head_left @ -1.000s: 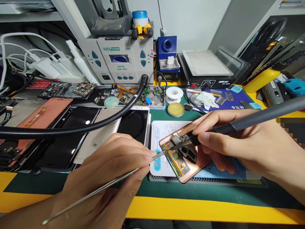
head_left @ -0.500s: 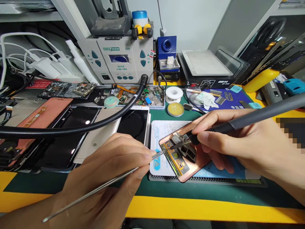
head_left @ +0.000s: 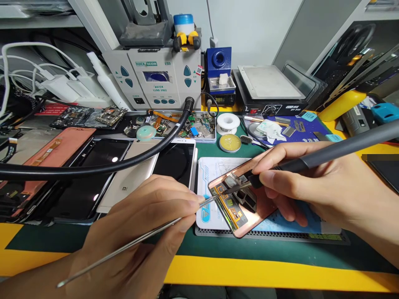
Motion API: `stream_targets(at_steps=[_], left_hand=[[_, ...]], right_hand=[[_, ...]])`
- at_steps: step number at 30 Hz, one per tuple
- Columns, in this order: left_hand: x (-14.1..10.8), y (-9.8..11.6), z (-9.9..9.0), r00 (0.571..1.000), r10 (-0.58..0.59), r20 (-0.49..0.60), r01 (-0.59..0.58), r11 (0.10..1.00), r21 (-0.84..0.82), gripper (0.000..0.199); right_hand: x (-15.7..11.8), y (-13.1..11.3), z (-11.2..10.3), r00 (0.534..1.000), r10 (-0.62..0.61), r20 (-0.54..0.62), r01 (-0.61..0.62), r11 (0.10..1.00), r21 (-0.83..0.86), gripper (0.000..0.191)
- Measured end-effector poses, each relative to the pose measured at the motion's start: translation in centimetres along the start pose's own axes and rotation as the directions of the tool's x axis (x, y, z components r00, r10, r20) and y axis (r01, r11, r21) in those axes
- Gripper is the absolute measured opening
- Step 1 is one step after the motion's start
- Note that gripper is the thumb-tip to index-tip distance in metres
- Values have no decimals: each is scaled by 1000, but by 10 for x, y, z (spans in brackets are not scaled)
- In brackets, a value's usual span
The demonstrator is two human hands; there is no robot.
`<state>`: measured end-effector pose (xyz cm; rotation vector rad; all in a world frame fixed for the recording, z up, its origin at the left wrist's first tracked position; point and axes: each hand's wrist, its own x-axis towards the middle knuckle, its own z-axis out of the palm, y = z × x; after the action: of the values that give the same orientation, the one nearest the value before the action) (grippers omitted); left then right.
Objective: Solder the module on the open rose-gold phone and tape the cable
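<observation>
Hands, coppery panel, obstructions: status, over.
Left hand holds metal tool; right hand, grey soldering iron. Both tips at coppery panel. Black hose arcs beyond left hand.

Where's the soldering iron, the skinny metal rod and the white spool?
Soldering iron (head_left: 336, 150), head view: its grey handle.
Metal rod (head_left: 134, 244), head view: its shaft.
White spool (head_left: 228, 122), head view: its top face.

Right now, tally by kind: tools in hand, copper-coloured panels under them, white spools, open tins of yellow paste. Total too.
Tools in hand: 2 (thin metal tool in left hand, dark-handled tool in right hand)
Copper-coloured panel: 1
White spool: 1
Open tin of yellow paste: 1
Total: 5
</observation>
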<state>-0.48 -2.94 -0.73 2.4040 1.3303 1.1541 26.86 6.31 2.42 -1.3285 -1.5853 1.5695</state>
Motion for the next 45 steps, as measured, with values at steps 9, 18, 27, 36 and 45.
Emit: stream_targets(at_steps=[9,18,27,36,45], left_hand=[[1,-1,-2,1000,-5,0,5,1000,25,29],[-5,-2,5,1000,-28,-2,28,999,38,29],[-2,-2,2,1000,-14,-5,14,999,33,29],[-5,1,0,1000,-28,-15,28,999,15,27],[5,4,0,999,-45,9,45,999,-6,25]], right_hand=[[-2,-3,3,1000,10,-18,-10,1000,-12,13],[2,0,1,999,-19,31,18,999,31,16],[-7,-4,5,999,11,-48,-10,1000,28,17],[2,7,-5,995,-40,93,34,997,74,20],[2,4,-1,995,-67,75,63,996,58,16]])
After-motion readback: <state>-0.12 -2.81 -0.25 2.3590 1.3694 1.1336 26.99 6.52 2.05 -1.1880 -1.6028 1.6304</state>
